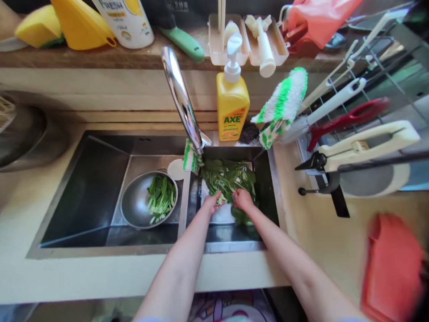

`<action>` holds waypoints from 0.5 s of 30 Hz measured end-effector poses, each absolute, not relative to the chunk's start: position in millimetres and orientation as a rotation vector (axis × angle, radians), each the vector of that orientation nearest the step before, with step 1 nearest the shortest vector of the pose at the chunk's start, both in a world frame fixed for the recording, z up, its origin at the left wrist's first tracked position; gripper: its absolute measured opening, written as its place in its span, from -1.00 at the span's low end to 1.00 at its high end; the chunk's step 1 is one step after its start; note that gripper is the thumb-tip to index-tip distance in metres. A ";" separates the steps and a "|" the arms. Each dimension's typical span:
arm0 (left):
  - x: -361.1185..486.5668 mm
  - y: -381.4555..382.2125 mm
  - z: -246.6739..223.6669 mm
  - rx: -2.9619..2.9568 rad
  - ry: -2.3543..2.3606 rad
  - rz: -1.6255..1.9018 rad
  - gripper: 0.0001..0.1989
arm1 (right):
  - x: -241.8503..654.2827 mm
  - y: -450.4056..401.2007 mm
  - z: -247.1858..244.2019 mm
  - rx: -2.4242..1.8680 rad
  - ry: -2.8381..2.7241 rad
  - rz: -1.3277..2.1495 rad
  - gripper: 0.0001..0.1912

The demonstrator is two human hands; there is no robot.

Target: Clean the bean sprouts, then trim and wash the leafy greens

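Both hands are down in the right basin of the sink, among leafy greens (229, 172). My left hand (212, 202) is closed around a few pale green stems at the near left of the heap. A short distance away, my right hand (243, 200) has its fingers curled together against the leaves, and they seem to pinch a piece of green. White material shows beneath the greens, between the hands. In the left basin a metal bowl (134, 203) stands tilted, holding a bunch of cut leafy greens (161, 197).
The faucet (181, 96) arches over the divider, where a green-and-white cloth (191, 157) hangs. Behind the right basin stands a yellow AXE soap bottle (233, 107). Scissors (365, 145) and other utensils hang from a rack at right. A red glove-like item (392, 268) lies at lower right.
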State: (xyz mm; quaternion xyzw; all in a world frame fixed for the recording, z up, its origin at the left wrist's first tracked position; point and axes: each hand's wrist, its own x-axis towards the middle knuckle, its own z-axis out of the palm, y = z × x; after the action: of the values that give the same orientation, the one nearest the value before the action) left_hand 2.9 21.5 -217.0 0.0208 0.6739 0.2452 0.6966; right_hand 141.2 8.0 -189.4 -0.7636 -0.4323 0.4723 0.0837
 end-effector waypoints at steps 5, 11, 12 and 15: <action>-14.9 17.8 -202.7 0.074 1.500 0.486 -0.86 | 159.0 -31.0 -137.3 -2.251 -1.500 1.318 -0.81; -23.4 15.4 -180.5 0.150 1.498 0.433 -0.91 | 191.9 -136.9 -48.9 -1.754 -1.374 1.721 -0.74; -23.6 14.7 -177.4 0.167 1.495 0.425 -0.92 | 199.4 -157.8 -38.2 -1.671 -1.310 1.845 -0.75; -23.0 10.6 -171.7 0.224 1.477 0.413 -0.91 | 217.0 -214.2 -23.4 -1.569 -1.187 2.127 -0.75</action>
State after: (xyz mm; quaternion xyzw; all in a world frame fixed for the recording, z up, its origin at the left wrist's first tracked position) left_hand -23.0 10.6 -171.7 0.1011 0.6668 0.1866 0.7144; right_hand 217.0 -214.2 -23.4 -0.5375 -0.4066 0.7286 0.1221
